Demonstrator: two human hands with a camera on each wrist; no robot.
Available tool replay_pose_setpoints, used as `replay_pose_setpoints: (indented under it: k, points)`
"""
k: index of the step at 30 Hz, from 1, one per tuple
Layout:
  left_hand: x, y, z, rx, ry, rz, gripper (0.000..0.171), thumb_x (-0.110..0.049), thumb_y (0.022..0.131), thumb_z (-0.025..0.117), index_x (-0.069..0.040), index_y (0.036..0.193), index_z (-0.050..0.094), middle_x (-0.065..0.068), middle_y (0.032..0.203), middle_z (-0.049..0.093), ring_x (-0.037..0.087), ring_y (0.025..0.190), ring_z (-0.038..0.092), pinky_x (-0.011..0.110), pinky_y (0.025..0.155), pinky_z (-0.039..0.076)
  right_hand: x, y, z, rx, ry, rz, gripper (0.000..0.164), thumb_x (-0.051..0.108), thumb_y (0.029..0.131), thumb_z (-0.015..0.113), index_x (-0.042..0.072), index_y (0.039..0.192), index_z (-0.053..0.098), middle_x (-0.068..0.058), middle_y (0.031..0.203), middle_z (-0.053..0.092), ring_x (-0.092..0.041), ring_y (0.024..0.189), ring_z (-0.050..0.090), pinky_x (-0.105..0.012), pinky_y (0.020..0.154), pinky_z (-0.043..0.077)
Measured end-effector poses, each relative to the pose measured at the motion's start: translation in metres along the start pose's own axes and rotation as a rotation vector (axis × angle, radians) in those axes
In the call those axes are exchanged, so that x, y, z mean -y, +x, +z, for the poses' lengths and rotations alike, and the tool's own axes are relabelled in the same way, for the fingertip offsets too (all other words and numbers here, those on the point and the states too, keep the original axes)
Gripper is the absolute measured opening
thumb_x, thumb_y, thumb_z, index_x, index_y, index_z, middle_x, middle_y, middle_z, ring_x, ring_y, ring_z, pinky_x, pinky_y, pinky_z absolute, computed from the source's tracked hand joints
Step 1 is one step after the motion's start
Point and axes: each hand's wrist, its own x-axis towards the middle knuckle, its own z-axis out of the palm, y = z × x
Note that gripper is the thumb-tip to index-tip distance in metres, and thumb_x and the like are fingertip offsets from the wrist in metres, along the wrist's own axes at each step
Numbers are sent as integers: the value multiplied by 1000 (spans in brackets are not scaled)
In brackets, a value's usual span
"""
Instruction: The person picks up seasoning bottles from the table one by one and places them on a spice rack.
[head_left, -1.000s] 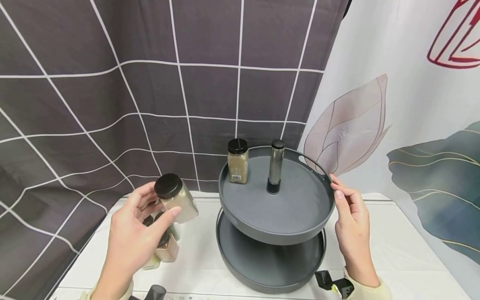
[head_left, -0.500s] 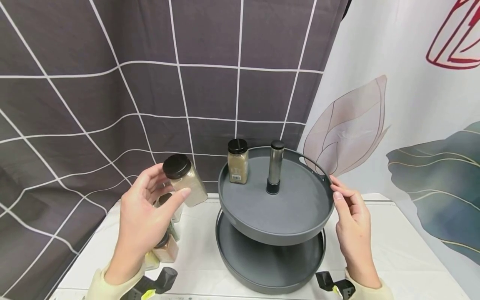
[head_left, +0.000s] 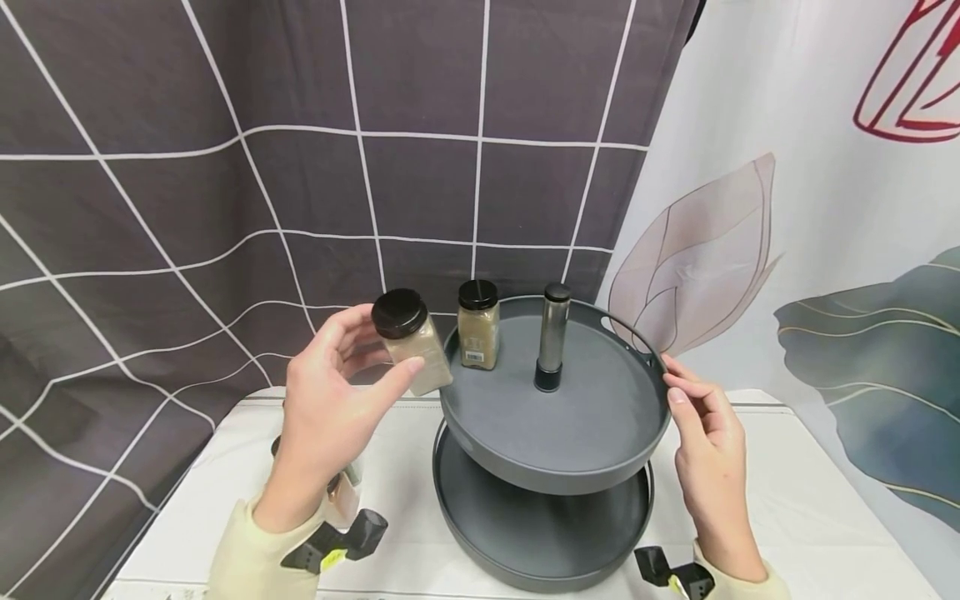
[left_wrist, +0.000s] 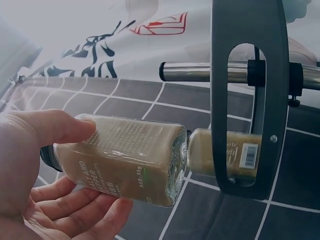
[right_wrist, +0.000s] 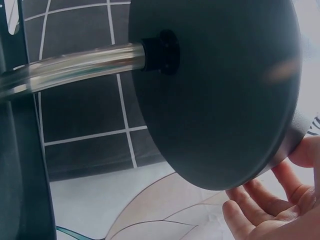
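My left hand (head_left: pixel 326 408) holds a square glass seasoning jar (head_left: pixel 424 357) with a black lid, thumb on one side and fingers on the other. The jar is tilted, its base overlapping the upper tray's left rim in the head view. Pale tan contents and printed lettering show in the left wrist view. A similar jar (head_left: pixel 478 337) stands upright on the upper tray (head_left: pixel 562 433) of a grey two-tier rack, just right of the held one. My right hand (head_left: pixel 708 450) grips that tray's right rim beside the handle slot, fingertips against its side wall (right_wrist: pixel 295 131).
A metal post (head_left: pixel 552 333) with a black cap rises from the upper tray. The lower tray (head_left: pixel 540 542) sits beneath on the white tabletop (head_left: pixel 810 492). Several small jars (head_left: pixel 345 502) stand at left, partly hidden behind my left arm. A grey gridded curtain (head_left: pixel 420 183) hangs behind.
My left hand has carried the jar up and rightward from over the small jars to the upper tray's left rim. My right hand and the rack stay almost where they were.
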Motion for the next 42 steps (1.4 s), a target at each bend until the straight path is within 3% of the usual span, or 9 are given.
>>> replay_pose_setpoints:
  k: [11, 21, 32, 42]
  points:
    - [-1, 7, 19, 91, -19, 10, 56, 5, 75, 84, 1, 126, 62, 6, 112, 71, 13, 98, 68, 26, 86, 59, 0, 0, 0, -7, 2, 1, 21, 2, 103, 52, -12, 115, 61, -7, 135, 63, -17, 129, 54, -18, 106, 42]
    - [8, 7, 31, 126, -7, 48, 52, 4, 75, 85, 1, 123, 66, 9, 107, 72, 18, 93, 71, 27, 83, 60, 1, 0, 1, -7, 5, 1, 20, 0, 102, 52, -12, 114, 61, -7, 134, 63, -17, 128, 54, -18, 106, 42]
    - [13, 5, 40, 155, 22, 14, 47, -3, 76, 86, -2, 119, 67, 9, 106, 73, 18, 92, 72, 25, 81, 60, 0, 0, 1, -11, -5, 2, 20, 1, 103, 52, -13, 115, 61, -6, 135, 63, -16, 128, 55, -17, 105, 42]
    - [19, 2, 45, 169, 126, 16, 47, -10, 77, 88, -4, 119, 68, 6, 103, 74, 16, 89, 73, 25, 81, 60, -1, 0, 0, -13, -17, -4, 20, 1, 103, 52, -12, 115, 61, -7, 135, 63, -16, 128, 54, -17, 105, 42]
